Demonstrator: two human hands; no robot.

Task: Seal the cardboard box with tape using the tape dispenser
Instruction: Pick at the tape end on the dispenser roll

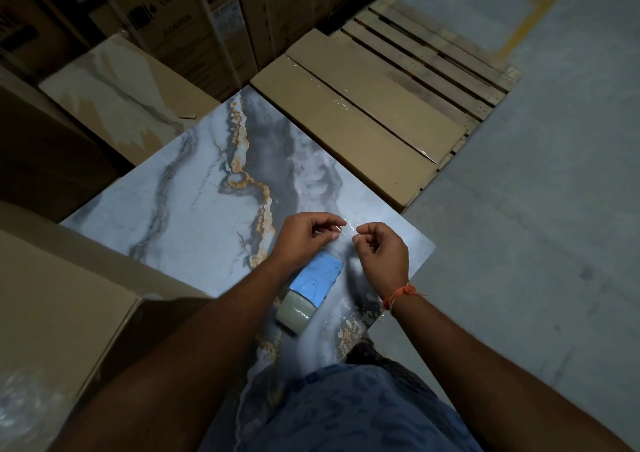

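Both hands pinch the clear tape above the tile: left hand on one end, right hand on the other. The dispenser lies on the tile just below them. The box sits beyond the tile. I would keep the tape tight and flat, so it does not fold on itself.

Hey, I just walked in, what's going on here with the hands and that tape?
A person is standing over a marble-patterned slab among stacked cardboard boxes. Both hands, the left hand and the right hand, pinch a thin strip of clear tape stretched between their fingertips just above the slab. The tape dispenser, blue with a roll of tape, lies on the slab below the hands, untouched. A closed cardboard box with clear tape along its seam sits beyond the slab on a wooden pallet.
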